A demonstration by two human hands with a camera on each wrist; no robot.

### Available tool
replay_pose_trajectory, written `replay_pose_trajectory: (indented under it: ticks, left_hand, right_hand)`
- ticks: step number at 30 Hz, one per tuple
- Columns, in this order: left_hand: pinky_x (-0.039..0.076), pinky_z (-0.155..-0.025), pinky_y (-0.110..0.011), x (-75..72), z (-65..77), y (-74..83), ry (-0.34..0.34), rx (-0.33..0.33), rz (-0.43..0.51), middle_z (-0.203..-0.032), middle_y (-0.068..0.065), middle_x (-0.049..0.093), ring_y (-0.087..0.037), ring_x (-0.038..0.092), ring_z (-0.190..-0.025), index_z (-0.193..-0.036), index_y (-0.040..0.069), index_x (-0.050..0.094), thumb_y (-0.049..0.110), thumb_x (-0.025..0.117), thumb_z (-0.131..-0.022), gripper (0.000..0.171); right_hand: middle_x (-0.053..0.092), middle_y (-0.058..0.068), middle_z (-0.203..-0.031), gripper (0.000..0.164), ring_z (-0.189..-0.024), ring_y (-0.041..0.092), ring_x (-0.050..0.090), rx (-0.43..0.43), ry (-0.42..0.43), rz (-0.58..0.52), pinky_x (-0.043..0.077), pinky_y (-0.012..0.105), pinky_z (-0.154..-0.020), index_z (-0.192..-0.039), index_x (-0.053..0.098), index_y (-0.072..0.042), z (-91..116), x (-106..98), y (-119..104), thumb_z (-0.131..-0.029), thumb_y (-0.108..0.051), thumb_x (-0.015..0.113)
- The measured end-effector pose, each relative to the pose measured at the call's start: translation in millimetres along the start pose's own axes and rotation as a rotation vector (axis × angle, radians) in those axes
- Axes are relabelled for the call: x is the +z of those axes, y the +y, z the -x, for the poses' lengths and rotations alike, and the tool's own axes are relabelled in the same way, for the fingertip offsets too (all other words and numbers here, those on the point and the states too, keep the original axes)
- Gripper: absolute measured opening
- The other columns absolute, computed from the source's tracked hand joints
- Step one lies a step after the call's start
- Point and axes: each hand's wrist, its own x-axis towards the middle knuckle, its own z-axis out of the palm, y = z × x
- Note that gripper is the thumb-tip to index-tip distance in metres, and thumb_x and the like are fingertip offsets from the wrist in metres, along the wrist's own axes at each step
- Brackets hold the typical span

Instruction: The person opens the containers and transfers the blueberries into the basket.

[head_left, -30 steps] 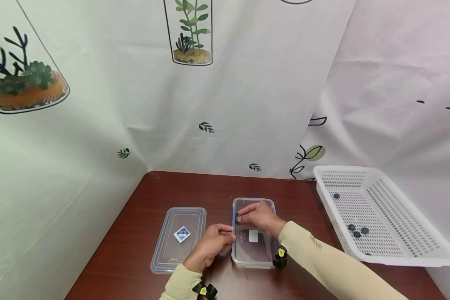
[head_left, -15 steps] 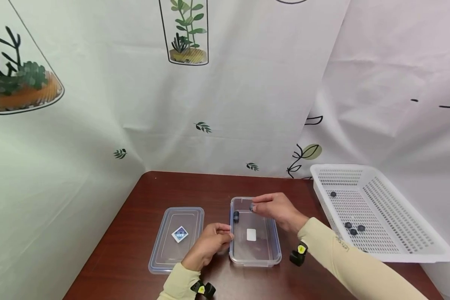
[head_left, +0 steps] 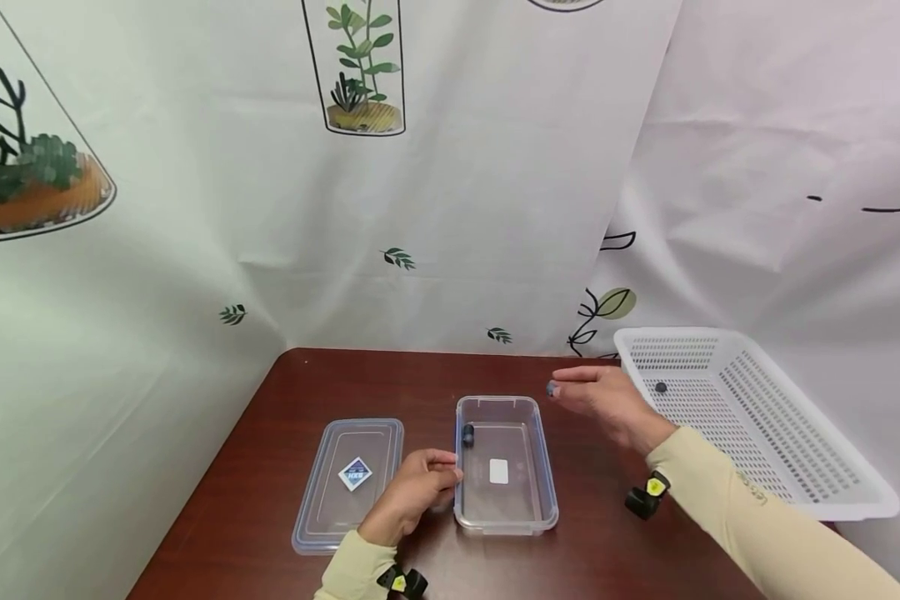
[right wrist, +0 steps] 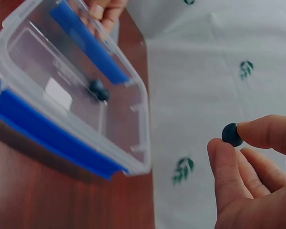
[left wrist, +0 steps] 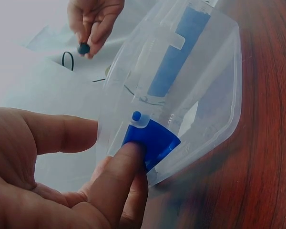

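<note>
My right hand (head_left: pixel 607 404) pinches a dark blueberry (right wrist: pixel 232 135) between thumb and fingertips, raised between the clear plastic food container (head_left: pixel 498 508) and the white basket. The container stands without a lid on the table. Two blueberries (right wrist: pixel 99 90) lie inside it, along its left wall in the head view. My left hand (head_left: pixel 416 487) holds the container's left side; in the left wrist view its thumb lies on a blue latch (left wrist: pixel 152 143) and its index fingertip meets the wall.
The container's lid (head_left: pixel 348 517), bearing a blue and white sticker (head_left: pixel 356 473), lies flat to the left. A white perforated basket (head_left: pixel 757 417) stands at the right with a blueberry (head_left: pixel 661 387) showing; my right arm covers part of it. A white patterned cloth hangs behind the brown table (head_left: pixel 367 375).
My right hand has lifted a blueberry from the container's left side and carried it right, out past the rim toward the basket. The left hand has stayed on the container.
</note>
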Motion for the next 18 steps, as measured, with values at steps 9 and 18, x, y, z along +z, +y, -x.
replay_pose_trajectory:
  ticks: [9, 18]
  left_hand:
    - [0.057, -0.077, -0.025, 0.2, -1.4, -0.8, -0.001, -0.007, -0.004, -0.097, -0.006, 0.062, -0.012, 0.061, -0.085, -0.127, -0.019, 0.055, -0.002, 0.067, -0.093, 0.039]
    - [0.058, -0.076, -0.026, -0.4, -2.7, -2.1, 0.009, -0.019, -0.010, -0.098, -0.007, 0.062, -0.013, 0.061, -0.086, -0.128, -0.018, 0.054, -0.002, 0.066, -0.095, 0.039]
  right_hand:
    - [0.079, -0.010, -0.096, 0.019, -0.091, 0.003, 0.075, -0.055, 0.058, -0.129, 0.060, 0.019, -0.085, -0.111, 0.079, -0.016, 3.6, -64.1, -8.2, -0.097, -0.003, 0.074]
    - [0.081, -0.007, -0.092, 0.031, -0.088, 0.004, 0.077, -0.044, 0.133, -0.271, 0.061, 0.019, -0.082, -0.090, 0.081, -0.027, 5.8, -142.3, 2.5, -0.097, 0.002, 0.072]
